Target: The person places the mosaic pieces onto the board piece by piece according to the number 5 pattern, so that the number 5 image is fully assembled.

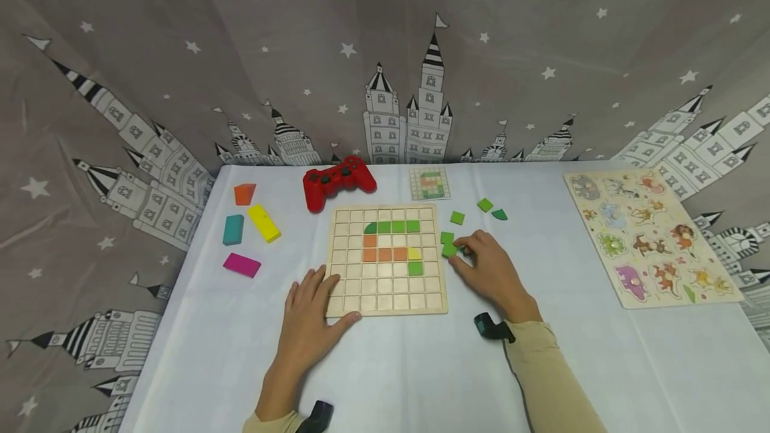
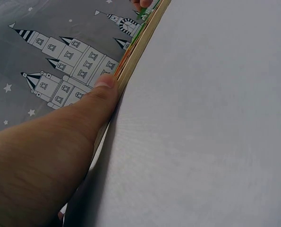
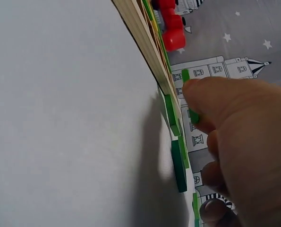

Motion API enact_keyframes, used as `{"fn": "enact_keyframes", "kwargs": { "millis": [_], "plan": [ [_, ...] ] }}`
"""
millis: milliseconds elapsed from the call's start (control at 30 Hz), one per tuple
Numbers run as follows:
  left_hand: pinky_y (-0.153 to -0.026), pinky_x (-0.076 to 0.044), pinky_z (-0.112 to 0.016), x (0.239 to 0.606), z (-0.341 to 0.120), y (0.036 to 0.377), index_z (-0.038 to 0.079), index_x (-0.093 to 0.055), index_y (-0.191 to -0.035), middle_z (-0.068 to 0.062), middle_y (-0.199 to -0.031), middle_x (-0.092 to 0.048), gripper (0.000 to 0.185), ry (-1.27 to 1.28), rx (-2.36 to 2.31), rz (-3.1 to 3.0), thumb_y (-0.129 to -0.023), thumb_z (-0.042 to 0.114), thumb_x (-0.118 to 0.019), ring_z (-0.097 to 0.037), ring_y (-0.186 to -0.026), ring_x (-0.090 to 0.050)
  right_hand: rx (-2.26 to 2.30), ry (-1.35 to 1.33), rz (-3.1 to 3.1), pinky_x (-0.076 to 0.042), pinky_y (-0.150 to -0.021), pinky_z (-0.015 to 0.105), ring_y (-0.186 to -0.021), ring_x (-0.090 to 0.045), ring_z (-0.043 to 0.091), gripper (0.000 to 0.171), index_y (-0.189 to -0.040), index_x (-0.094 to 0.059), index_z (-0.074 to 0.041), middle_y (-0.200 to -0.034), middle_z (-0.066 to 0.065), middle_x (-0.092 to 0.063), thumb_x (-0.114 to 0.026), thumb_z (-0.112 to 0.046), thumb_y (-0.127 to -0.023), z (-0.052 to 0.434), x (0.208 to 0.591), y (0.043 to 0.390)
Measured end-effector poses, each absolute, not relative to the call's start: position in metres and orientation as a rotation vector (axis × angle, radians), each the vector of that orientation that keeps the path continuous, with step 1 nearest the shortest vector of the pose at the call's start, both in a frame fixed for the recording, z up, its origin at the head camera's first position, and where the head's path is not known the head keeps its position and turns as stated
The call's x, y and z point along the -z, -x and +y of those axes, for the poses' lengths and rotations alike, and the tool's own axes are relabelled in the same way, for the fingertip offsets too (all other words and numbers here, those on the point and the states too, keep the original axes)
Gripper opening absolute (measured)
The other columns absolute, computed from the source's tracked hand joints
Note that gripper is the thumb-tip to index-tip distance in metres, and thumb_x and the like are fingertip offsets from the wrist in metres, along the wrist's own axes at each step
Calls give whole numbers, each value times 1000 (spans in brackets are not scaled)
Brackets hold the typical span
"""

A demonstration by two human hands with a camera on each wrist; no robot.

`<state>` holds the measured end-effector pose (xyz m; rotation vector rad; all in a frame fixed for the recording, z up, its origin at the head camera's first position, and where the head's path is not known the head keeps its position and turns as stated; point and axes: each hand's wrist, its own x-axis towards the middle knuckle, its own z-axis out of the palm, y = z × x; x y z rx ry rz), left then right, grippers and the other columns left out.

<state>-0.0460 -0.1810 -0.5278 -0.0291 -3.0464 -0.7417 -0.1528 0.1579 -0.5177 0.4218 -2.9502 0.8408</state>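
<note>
The square wooden grid board (image 1: pixel 388 286) lies mid-table; the red game controller (image 1: pixel 339 181) sits behind it, coloured wooden blocks (image 1: pixel 248 229) to its left, loose green square tiles (image 1: pixel 457 218) and the wooden animal puzzle (image 1: pixel 652 236) to its right.

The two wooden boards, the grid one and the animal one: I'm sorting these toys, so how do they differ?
The grid board lies in the middle between the hands; the animal puzzle board lies apart at the right, untouched. The grid board is square and ruled into cells, only a few filled with green, orange and yellow tiles; the animal puzzle board is oblong and covered with animal pieces. The left hand rests on the grid board's corner. Both are flat, pale wood.
</note>
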Motion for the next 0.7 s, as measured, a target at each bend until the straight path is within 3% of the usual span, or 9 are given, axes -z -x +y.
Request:
{"fn": "enact_keyframes", "kwargs": {
  "millis": [333, 700],
  "plan": [
    [-125, -14, -64, 529, -179, 45, 12, -50, -147, -16, -163, -35, 85, 27, 722, -3032, -81, 59, -77, -40, -155, -23, -865, -501, -2895, -48, -75, 33, -86, -51, 15, 31, -113, -74, -12, -96, 0, -62, -78, -32, -90, 152, 511, 142],
    [-127, -11, -62, 528, -181, 46, 12, -48, -150, -15, -166, -33, 87, 25, 738, -3060, -82, 60, -75, -38, -157, -20, -787, -820, -2787, -47, -70, 26, -79, -45, 7, 27, -106, -75, -14, -88, -5, -56, -82, -30, -86, 127, 505, 114]
  ]
}}
